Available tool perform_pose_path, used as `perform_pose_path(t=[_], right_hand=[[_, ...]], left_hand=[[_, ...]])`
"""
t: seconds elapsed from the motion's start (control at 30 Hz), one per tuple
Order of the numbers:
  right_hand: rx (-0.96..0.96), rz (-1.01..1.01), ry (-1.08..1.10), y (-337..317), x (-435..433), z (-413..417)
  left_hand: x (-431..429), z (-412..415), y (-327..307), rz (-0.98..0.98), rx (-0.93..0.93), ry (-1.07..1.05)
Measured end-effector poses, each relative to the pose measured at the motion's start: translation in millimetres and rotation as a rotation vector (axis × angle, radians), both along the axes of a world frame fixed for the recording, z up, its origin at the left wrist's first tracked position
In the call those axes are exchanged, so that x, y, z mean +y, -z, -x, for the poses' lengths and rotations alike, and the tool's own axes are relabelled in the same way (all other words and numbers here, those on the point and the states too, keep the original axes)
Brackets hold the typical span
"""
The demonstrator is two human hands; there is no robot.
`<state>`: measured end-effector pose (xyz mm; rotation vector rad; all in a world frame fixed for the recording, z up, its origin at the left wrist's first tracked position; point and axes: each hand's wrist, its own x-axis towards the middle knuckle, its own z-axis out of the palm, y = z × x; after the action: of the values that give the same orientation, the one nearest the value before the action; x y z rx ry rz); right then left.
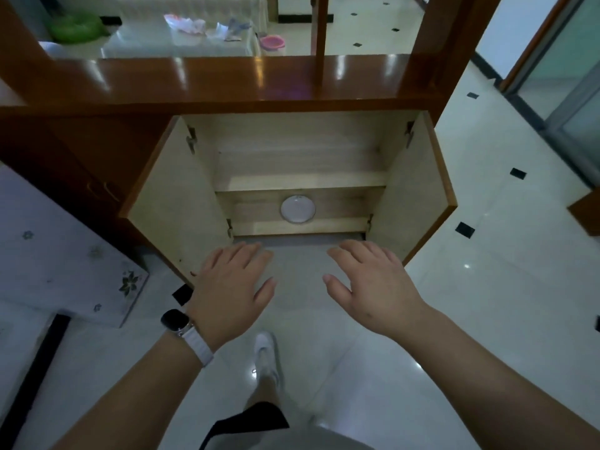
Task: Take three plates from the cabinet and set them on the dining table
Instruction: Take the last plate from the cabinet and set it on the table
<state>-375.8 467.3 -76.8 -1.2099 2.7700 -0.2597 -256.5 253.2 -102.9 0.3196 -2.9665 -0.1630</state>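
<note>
A low wooden cabinet (302,157) stands in front of me with both doors swung wide. On its bottom shelf, in the middle, lies a round white plate (297,209); whether more plates lie under it I cannot tell. My left hand (232,289), with a watch on the wrist, hovers palm down in front of the cabinet, fingers straight and holding nothing. My right hand (373,284) hovers likewise to its right, fingers spread and empty. Both hands are below and short of the plate, not touching it.
The left cabinet door (172,203) and right cabinet door (412,190) jut out toward me on either side of my hands. A floral-patterned table corner (65,254) lies at the left. Glossy white floor tiles (487,287) spread to the right. My white shoe (266,355) is below.
</note>
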Motion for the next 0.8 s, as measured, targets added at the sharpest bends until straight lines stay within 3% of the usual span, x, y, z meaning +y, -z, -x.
perform_pose_path(t=[0.4, 0.8], right_hand=[[0.008, -0.107, 0.16, 11.1, -140.0, 118.9], [-0.056, -0.148, 0.203, 32.9, -204.6, 194.5]], left_hand=[[-130.8, 155.4, 44.0, -0.148, 0.025, 0.151], [-204.0, 231.0, 66.8, -0.185, -0.004, 0.121]])
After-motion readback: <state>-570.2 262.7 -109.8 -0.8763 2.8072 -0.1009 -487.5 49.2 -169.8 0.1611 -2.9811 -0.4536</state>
